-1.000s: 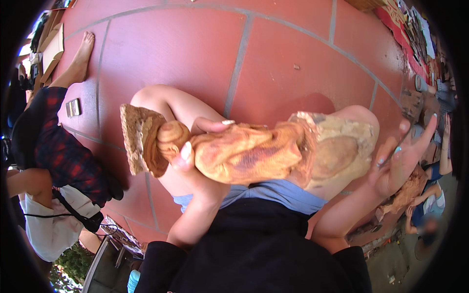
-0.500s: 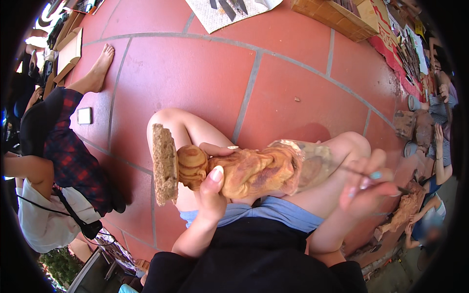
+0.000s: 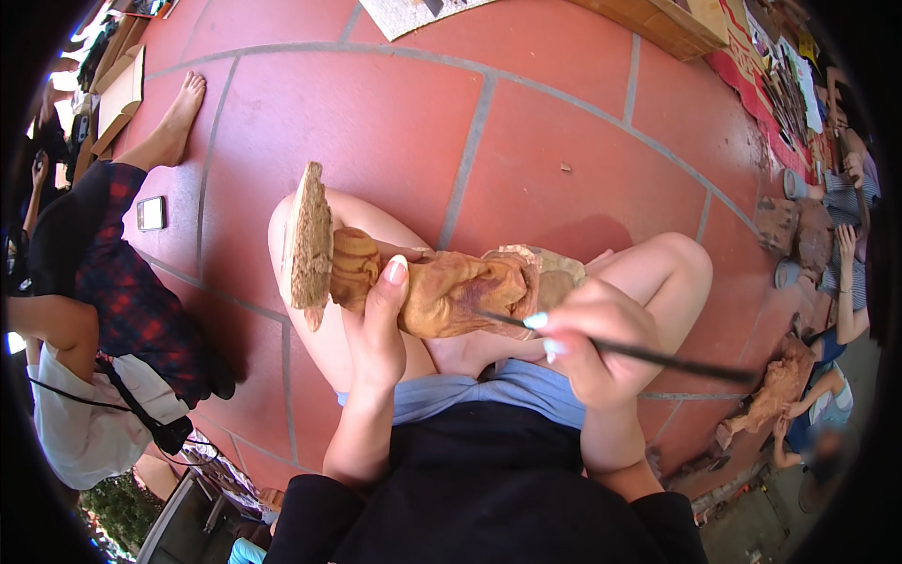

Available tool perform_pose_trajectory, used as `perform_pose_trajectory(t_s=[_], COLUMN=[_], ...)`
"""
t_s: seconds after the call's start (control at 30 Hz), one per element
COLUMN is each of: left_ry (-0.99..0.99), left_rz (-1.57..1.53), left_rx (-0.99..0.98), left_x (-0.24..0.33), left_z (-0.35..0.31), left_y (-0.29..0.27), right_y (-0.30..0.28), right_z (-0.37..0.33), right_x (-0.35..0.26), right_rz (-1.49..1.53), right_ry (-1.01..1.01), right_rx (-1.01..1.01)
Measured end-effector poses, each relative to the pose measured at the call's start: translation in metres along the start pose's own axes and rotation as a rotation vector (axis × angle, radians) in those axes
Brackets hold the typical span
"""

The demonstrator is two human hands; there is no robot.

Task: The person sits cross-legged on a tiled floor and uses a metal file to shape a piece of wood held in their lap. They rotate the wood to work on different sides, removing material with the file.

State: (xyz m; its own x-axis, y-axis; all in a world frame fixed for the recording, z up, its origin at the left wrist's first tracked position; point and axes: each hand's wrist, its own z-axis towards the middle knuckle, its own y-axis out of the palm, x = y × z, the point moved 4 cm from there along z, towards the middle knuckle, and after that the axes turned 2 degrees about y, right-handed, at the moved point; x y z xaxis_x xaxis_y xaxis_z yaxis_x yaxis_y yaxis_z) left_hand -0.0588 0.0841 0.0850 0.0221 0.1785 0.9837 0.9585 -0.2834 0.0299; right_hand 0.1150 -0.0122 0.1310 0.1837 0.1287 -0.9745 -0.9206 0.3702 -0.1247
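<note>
A reddish-brown wood carving (image 3: 451, 291) lies sideways above my lap, its surface cut into deep folds. Its wide base (image 3: 310, 246), rough and pale, faces left. My left hand (image 3: 376, 329) is closed around the narrow part near the base, thumb on top and the other fingers mostly hidden underneath. In my right hand (image 3: 606, 338) a slim dark rod-shaped tool (image 3: 681, 362) is pinched between thumb and fingers. Its thin tip is at the carved middle of the piece and appears to touch it. The carving's right end is partly behind my right hand.
Red floor tiles (image 3: 348, 132) spread out ahead. To the left sit a person in plaid (image 3: 141, 273) and a phone-like device (image 3: 150, 213). A cardboard box (image 3: 667, 23) stands far right, near laid-out tools (image 3: 785, 103). Other people handle carved wood (image 3: 775, 390) at the right.
My right hand has come left from beyond the carving's end, bringing the tool's tip onto the wood. My left hand has tilted the carving and shifted it slightly left.
</note>
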Motion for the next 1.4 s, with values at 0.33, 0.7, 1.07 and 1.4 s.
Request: perform_pose_trajectory(t_s=[0.33, 0.7, 1.07, 1.4], left_ry=[-0.097, -0.239, -0.274, -0.223], left_rz=[-0.084, -0.315, -0.3, -0.411], left_rx=[-0.019, 0.0, -0.029, -0.143], left_x=[-0.019, -0.08, -0.083, -0.1], left_z=[0.003, 0.024, 0.036, 0.046], left_y=[0.0, -0.016, -0.014, -0.023], right_y=[0.004, 0.035, 0.064, 0.08], right_z=[-0.006, 0.011, 0.036, 0.044], right_x=[0.054, 0.066, 0.079, 0.086], right_rz=[0.59, 0.567, 0.367, 0.141], right_ry=[0.471, 0.504, 0.428, 0.421], right_rx=[-0.024, -0.153, -0.278, -0.256])
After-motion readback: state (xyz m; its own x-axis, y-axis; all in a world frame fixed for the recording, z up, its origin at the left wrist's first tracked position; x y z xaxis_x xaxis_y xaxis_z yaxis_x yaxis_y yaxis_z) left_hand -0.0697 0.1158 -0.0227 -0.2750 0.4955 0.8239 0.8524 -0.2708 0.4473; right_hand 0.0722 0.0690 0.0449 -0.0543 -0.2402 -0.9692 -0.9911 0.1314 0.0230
